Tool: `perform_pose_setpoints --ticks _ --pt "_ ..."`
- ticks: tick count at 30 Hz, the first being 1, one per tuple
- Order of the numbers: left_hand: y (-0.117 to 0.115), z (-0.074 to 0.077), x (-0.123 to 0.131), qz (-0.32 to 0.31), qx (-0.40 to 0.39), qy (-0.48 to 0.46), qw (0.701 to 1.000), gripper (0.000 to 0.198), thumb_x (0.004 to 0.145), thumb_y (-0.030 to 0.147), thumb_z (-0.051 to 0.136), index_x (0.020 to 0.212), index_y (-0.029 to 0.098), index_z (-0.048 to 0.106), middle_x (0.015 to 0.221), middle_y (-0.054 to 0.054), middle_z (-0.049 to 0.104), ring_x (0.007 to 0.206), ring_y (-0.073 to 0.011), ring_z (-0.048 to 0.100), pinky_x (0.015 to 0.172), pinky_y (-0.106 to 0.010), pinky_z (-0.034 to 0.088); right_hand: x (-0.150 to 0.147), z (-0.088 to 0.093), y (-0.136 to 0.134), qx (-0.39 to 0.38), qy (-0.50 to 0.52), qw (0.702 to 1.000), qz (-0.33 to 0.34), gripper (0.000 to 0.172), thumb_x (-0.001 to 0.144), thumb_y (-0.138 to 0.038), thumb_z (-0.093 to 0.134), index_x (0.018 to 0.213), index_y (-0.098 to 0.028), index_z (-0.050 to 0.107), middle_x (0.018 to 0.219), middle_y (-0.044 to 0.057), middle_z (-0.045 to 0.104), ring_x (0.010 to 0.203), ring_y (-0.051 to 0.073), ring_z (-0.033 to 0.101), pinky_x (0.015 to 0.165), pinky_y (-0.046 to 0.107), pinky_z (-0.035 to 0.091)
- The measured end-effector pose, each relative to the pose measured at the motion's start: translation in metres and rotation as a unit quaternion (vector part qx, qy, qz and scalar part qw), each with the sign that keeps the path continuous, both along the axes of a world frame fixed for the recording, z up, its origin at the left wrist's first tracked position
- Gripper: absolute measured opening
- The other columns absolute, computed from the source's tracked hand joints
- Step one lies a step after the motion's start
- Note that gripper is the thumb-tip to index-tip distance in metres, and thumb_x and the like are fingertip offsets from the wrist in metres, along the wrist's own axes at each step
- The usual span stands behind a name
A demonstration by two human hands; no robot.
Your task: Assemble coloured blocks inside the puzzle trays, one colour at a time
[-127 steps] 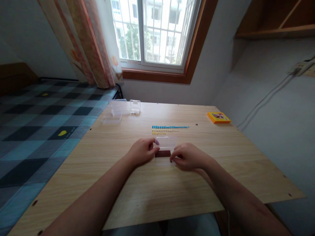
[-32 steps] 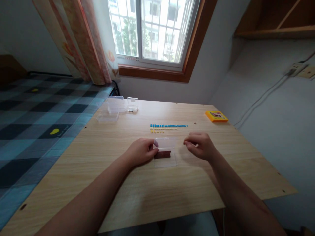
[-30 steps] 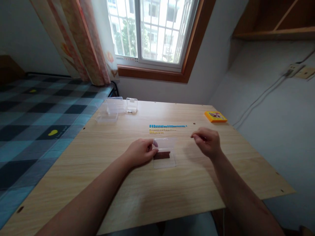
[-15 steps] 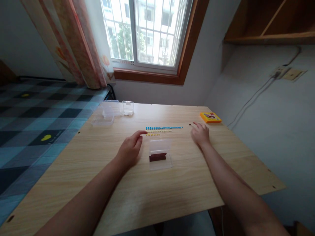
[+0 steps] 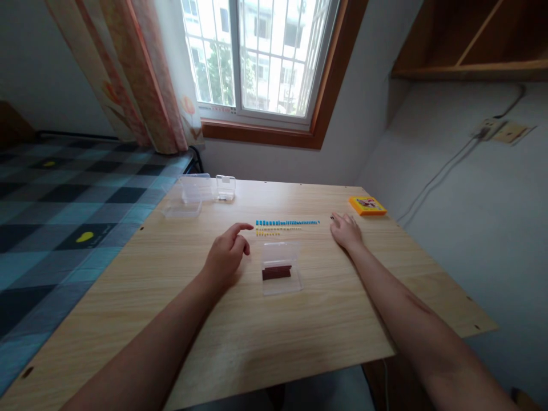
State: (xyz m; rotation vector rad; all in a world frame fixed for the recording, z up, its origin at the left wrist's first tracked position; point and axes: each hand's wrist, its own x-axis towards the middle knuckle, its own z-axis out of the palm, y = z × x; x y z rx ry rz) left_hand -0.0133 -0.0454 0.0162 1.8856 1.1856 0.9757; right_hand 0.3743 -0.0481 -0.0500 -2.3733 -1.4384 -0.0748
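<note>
Small blue pieces (image 5: pixel 286 223) stand in a long row across the wooden table, with shorter rows of yellow pieces (image 5: pixel 268 234) just below. My left hand (image 5: pixel 228 248) is at the rows' left end, index finger extended, fingers apart and holding nothing. To the right of the rows, my right hand (image 5: pixel 346 230) rests on the table with fingers spread, beside tiny dark pieces (image 5: pixel 331 217). Between my arms lies an open clear box (image 5: pixel 282 286) with dark red strips (image 5: pixel 276 273) inside.
Clear plastic containers (image 5: pixel 184 208) and a small clear box (image 5: pixel 225 188) stand at the table's back left. A yellow box (image 5: pixel 367 206) lies at the back right. The wooden table (image 5: pixel 240 348) has a checked bed to its left and a wall to its right.
My left hand has drawn slightly back from the rows' left end, its fingers spreading. My right hand has flattened near the tiny dark pieces. The view has shifted slightly.
</note>
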Motion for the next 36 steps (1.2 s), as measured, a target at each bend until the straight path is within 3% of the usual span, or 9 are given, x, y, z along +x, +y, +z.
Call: perform_pose_setpoints --ticks 8,13,21,25,28,30,32,34,36 --pt "0.001 0.003 -0.001 0.032 0.043 0.033 0.998 0.042 0.085 0.026 0.045 0.121 0.017 0.066 0.07 0.001 0.066 0.061 -0.0166 0.058 0.063 -0.028 0.043 -0.001 0.002 -0.007 0.057 -0.027 0.998 0.017 0.035 0.095 -0.031 0.054 0.12 -0.026 0.079 0.156 0.011 0.049 0.148 0.038 0.032 0.119 0.057 0.028" --pt "0.004 0.001 -0.002 0.036 0.064 0.041 0.996 0.044 0.081 0.024 0.047 0.119 0.016 0.068 0.067 0.001 0.063 0.062 -0.0173 0.058 0.065 -0.029 0.042 0.004 0.005 -0.01 0.091 -0.034 0.995 0.035 0.029 0.092 -0.035 0.061 0.103 -0.021 0.084 0.145 0.012 0.06 0.137 0.033 0.045 0.117 0.045 0.033" --pt "0.004 0.0 -0.002 0.033 0.068 0.055 0.996 0.044 0.082 0.024 0.048 0.12 0.015 0.068 0.063 0.003 0.059 0.061 -0.0175 0.057 0.065 -0.03 0.042 0.001 0.01 -0.017 0.102 -0.025 0.993 0.046 0.023 0.088 -0.032 0.065 0.092 -0.021 0.084 0.106 0.012 0.075 0.105 0.031 0.06 0.093 0.042 0.045" --pt "0.005 0.0 -0.003 0.037 0.072 0.058 0.995 0.043 0.082 0.023 0.049 0.12 0.015 0.068 0.064 0.003 0.059 0.061 -0.0172 0.057 0.065 -0.03 0.042 -0.004 0.022 -0.022 0.127 -0.016 0.99 0.063 0.023 0.087 -0.03 0.065 0.091 -0.018 0.084 0.099 0.013 0.076 0.098 0.029 0.062 0.091 0.041 0.046" --pt "0.006 -0.002 -0.003 0.036 0.075 0.064 0.995 0.042 0.083 0.023 0.049 0.12 0.015 0.068 0.063 0.003 0.059 0.061 -0.0168 0.056 0.065 -0.029 0.041 -0.006 0.042 -0.031 0.164 -0.017 0.984 0.069 0.024 0.087 -0.03 0.064 0.094 -0.016 0.083 0.102 0.014 0.075 0.1 0.029 0.062 0.096 0.042 0.045" --pt "0.005 -0.003 -0.003 0.028 0.071 0.069 0.995 0.04 0.085 0.024 0.049 0.117 0.016 0.07 0.063 0.002 0.059 0.059 -0.0163 0.055 0.063 -0.029 0.04 -0.009 0.059 -0.041 0.2 0.006 0.974 0.104 0.024 0.088 -0.032 0.065 0.095 -0.016 0.082 0.098 0.012 0.074 0.094 0.026 0.062 0.091 0.04 0.047" --pt "0.004 -0.004 -0.001 0.01 0.063 0.075 0.995 0.036 0.089 0.028 0.048 0.114 0.016 0.071 0.063 0.002 0.059 0.057 -0.0157 0.053 0.06 -0.028 0.038 -0.015 0.076 -0.054 0.227 0.072 0.951 0.198 0.023 0.09 -0.035 0.066 0.094 -0.017 0.081 0.086 0.008 0.072 0.077 0.021 0.06 0.074 0.034 0.048" --pt "0.001 -0.005 0.0 -0.013 0.058 0.074 0.996 0.036 0.093 0.032 0.046 0.112 0.016 0.071 0.063 0.002 0.059 0.057 -0.0153 0.053 0.059 -0.028 0.038 -0.027 0.09 -0.066 0.189 0.132 0.92 0.318 0.022 0.091 -0.037 0.068 0.093 -0.019 0.08 0.079 0.005 0.069 0.066 0.016 0.054 0.061 0.029 0.043" --pt "-0.002 -0.004 0.001 -0.036 0.063 0.069 0.995 0.037 0.096 0.036 0.044 0.112 0.016 0.071 0.064 0.002 0.059 0.059 -0.0152 0.054 0.059 -0.028 0.037 -0.044 0.1 -0.076 0.113 0.163 0.887 0.417 0.019 0.092 -0.034 0.068 0.092 -0.021 0.081 0.076 0.004 0.069 0.063 0.014 0.053 0.057 0.027 0.04"
